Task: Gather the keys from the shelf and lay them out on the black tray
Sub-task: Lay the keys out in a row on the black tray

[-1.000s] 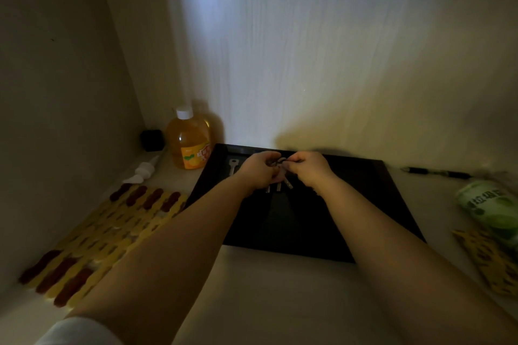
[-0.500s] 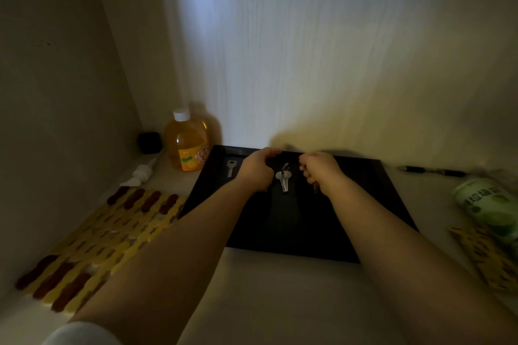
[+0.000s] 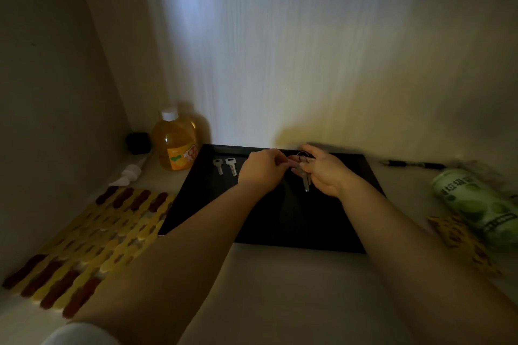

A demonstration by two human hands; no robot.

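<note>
Two keys (image 3: 225,166) already lie on the black tray (image 3: 280,221) as the right hand (image 3: 326,173) grips a ringed bunch (image 3: 305,176) above it and the left hand (image 3: 262,169) pinches at the ring — apparently freeing another key to lay alongside

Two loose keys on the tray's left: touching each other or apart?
Apart. The head view shows a strip of black tray between the left key and the right key, lying side by side, clear of both hands.
</note>
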